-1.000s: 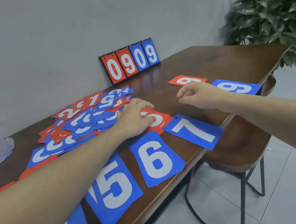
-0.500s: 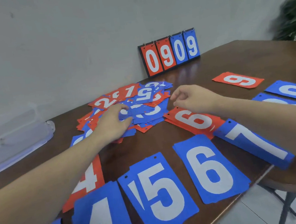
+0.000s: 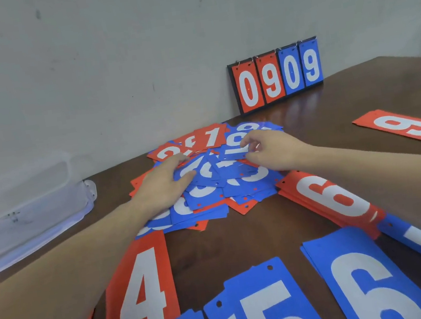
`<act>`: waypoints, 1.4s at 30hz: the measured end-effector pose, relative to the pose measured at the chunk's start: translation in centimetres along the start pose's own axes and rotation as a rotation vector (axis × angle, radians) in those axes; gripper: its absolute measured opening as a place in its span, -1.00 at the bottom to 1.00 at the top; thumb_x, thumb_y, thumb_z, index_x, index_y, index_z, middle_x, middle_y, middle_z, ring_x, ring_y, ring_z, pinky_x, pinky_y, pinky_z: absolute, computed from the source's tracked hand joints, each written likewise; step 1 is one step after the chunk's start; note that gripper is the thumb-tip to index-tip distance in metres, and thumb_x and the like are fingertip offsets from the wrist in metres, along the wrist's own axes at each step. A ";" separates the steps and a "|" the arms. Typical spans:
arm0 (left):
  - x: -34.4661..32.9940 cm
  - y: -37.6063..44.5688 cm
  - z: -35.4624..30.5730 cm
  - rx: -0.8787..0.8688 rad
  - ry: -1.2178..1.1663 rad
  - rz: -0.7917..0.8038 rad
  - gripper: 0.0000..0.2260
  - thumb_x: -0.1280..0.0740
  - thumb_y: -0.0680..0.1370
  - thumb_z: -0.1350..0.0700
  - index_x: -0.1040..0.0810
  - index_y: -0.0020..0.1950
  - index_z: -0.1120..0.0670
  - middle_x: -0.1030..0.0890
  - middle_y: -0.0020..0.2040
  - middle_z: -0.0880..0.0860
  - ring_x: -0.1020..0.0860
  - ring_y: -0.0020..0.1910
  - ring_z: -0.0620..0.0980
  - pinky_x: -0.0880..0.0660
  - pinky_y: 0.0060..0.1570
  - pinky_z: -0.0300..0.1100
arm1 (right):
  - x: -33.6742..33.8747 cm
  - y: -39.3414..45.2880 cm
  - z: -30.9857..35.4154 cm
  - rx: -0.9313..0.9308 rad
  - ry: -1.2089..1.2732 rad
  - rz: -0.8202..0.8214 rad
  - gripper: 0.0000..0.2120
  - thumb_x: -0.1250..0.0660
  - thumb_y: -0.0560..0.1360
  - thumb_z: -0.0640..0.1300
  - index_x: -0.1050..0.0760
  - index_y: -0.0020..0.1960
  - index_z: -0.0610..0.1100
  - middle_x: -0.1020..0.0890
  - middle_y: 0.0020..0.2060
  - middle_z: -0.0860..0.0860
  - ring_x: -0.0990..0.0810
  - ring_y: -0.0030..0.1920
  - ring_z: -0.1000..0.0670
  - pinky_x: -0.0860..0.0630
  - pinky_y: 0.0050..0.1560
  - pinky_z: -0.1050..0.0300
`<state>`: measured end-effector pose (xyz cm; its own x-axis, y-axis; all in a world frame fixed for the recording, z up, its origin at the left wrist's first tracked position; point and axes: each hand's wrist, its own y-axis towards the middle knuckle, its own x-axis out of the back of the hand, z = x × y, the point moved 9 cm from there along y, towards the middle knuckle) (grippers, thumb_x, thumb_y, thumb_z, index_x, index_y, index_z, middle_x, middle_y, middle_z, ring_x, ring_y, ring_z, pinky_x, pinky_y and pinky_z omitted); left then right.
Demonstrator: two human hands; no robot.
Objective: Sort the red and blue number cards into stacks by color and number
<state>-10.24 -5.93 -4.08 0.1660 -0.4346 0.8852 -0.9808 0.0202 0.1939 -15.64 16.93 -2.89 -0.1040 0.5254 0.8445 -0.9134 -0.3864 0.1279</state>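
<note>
the left hand [image 3: 163, 187] lies flat with spread fingers on the messy pile [image 3: 208, 187] between both hands, so it should press down while the right hand [image 3: 273, 151] pinches one blue card [image 3: 235, 150] and lifts just that one.

the left hand [image 3: 162, 185] lies flat on the mixed pile of cards [image 3: 208, 187], fingers [image 3: 177, 161] spread over a blue card. the right hand [image 3: 273, 151] pinches a blue card [image 3: 235, 151] between thumb and fingertips. just right of those fingers lies the red 6 stack [image 3: 330, 198].
</note>
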 end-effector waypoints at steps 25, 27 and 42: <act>-5.4 13.1 -1.0 0.234 0.308 0.170 -0.39 -0.07 0.61 -0.35 -0.12 0.61 -0.15 -0.25 0.59 0.01 -0.18 0.55 0.17 -0.16 0.45 0.19 | -2.3 7.5 -3.1 -0.003 -0.185 0.129 -0.20 -0.37 0.42 0.37 -0.27 0.53 0.03 -0.42 0.46 0.07 -0.44 0.39 -0.03 -0.39 0.32 0.10; -5.3 13.1 -0.7 0.230 0.284 0.159 -0.40 -0.09 0.61 -0.34 -0.11 0.61 -0.16 -0.25 0.59 -0.01 -0.18 0.55 0.16 -0.15 0.45 0.20 | -2.1 7.4 -3.1 0.027 -0.160 0.116 -0.23 -0.41 0.40 0.36 -0.32 0.49 0.04 -0.46 0.41 0.07 -0.48 0.33 -0.01 -0.43 0.28 0.12; -4.6 12.3 -1.9 0.159 0.393 0.108 -0.39 -0.05 0.57 -0.41 -0.43 0.47 -0.09 -0.38 0.43 0.06 -0.37 0.41 0.11 -0.23 0.40 0.18 | -1.0 6.0 -3.6 -0.034 -0.255 0.125 -0.12 -0.33 0.40 0.43 -0.10 0.59 0.13 -0.43 0.45 0.03 -0.49 0.35 -0.08 -0.46 0.24 0.10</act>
<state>-22.86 -1.94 -4.99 0.0576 -0.0613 0.9965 -0.9932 -0.1051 0.0509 -22.43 16.79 -4.85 -0.1188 0.2660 0.9566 -0.9129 -0.4081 0.0001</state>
